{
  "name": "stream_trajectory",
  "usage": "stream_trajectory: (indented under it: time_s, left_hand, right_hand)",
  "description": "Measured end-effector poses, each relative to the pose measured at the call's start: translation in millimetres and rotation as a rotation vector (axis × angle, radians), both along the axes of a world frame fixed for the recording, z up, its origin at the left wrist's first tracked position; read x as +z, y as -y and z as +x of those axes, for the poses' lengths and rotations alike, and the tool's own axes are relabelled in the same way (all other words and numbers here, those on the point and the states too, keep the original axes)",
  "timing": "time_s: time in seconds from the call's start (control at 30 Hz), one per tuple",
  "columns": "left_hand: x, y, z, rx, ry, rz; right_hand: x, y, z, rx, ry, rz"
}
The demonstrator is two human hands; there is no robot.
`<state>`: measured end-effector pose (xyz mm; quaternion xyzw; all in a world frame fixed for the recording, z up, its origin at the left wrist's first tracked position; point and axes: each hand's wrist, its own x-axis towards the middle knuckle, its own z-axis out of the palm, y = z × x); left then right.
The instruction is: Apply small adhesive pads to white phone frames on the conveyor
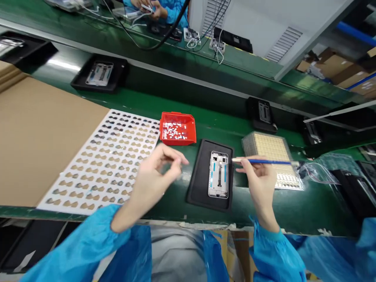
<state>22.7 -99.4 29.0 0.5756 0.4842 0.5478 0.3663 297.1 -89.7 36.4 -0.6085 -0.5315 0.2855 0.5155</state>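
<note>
My left hand (157, 172) hovers over the green bench between a white perforated sheet (105, 160) and a black tray (202, 176); its fingers curl into a loose pinch, and whether anything is in them is too small to see. My right hand (258, 180) grips a blue-handled tool (264, 161), tip pointing left at the edge of a white phone frame (219, 174) lying in the black tray. A red bin (178, 128) of small white parts sits just beyond my left hand.
A stack of yellowish part sheets (272, 150) lies right of the tray beside a clear plastic bag (319, 172). Brown cardboard (38, 137) covers the left. More black trays with frames (100, 73) rest on the conveyor. Another person's hands (149, 7) work across the line.
</note>
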Motion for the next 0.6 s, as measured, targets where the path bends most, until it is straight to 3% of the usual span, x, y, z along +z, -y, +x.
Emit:
stream_trajectory:
  time_s: [0.1, 0.17, 0.23, 0.4, 0.6]
  left_hand:
    - [-7.5, -44.2, -24.9, 0.04, -0.513, 0.25]
    - [-18.8, -71.8, -35.5, -0.024, -0.828, 0.351]
    - [-29.5, -90.1, -42.4, -0.085, -1.007, 0.42]
    - [-37.9, -96.1, -53.7, -0.024, -1.102, 0.504]
    - [-39.0, -91.0, -57.6, 0.036, -1.091, 0.516]
  right_hand:
    - [-20.0, -27.5, 18.5, 0.028, 0.069, -0.036]
    - [-30.4, -38.8, 21.0, 0.087, 0.195, -0.057]
    - [-36.5, -44.5, 19.7, 0.128, 0.35, -0.052]
    - [-40.6, -47.0, 19.1, 0.139, 0.666, -0.072]
    - [-44.1, -50.1, 21.3, 0.131, 0.806, -0.043]
